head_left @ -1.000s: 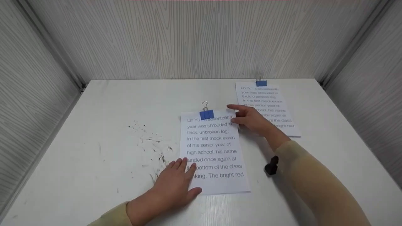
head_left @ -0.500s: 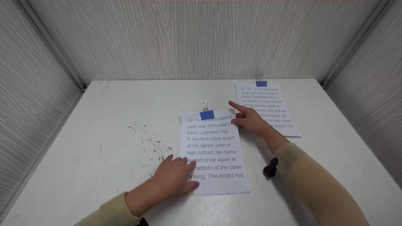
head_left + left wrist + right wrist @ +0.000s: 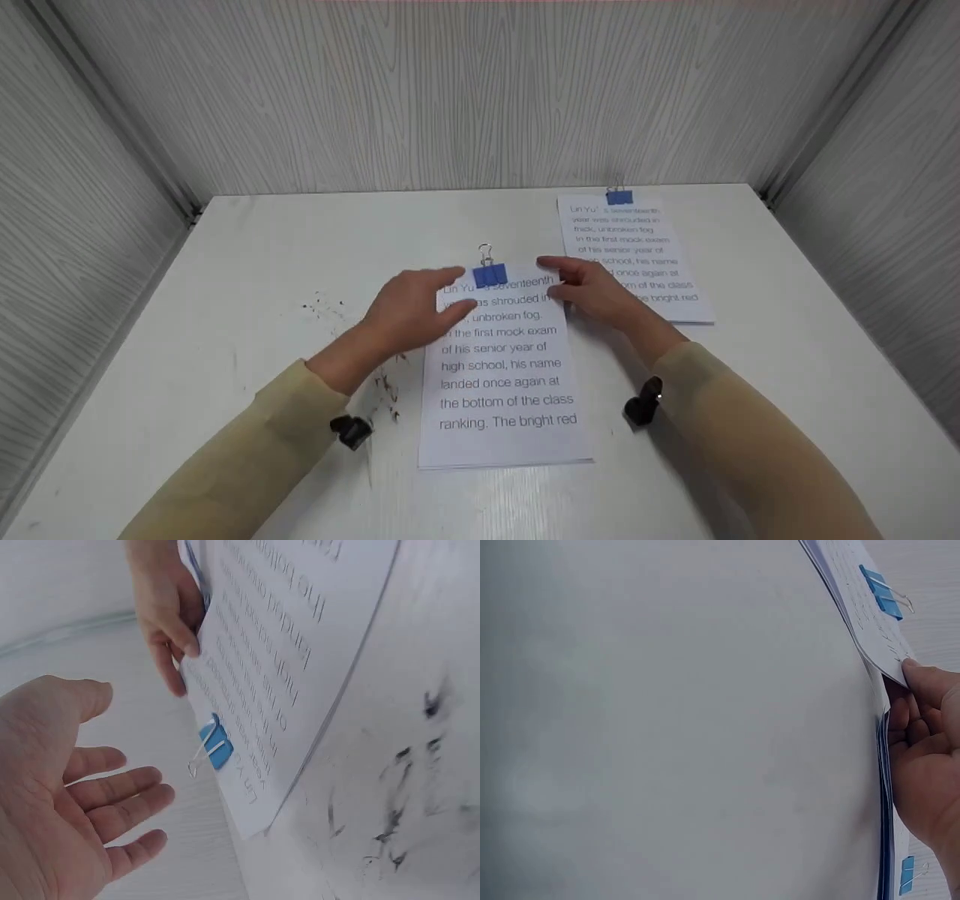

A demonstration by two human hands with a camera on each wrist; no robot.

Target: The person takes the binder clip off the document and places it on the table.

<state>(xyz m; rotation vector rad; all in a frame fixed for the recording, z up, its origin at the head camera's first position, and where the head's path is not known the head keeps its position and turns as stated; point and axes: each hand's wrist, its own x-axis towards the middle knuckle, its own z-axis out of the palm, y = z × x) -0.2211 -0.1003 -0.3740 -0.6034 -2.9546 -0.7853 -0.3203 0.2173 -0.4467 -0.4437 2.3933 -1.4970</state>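
Observation:
A stack of printed paper lies mid-table, a blue binder clip with raised wire handles on its top edge. My right hand pinches the stack's top right corner; in the right wrist view the thumb is on the top sheet and curled fingers are beneath the lifted corner. My left hand is over the top left corner, left of the clip. Its fingers are spread and relaxed with nothing between them, as the left wrist view shows. A second clipped stack lies behind my right hand, with its own blue binder clip.
Dark smudges mark the white table left of the near stack. A grey wood-grain panel rises along the back, with side walls left and right. Black wrist devices sit at both sleeves.
My left hand has left the stack's lower left edge and moved up to its top left corner near the clip. My right hand keeps its place, its index finger now lowered.

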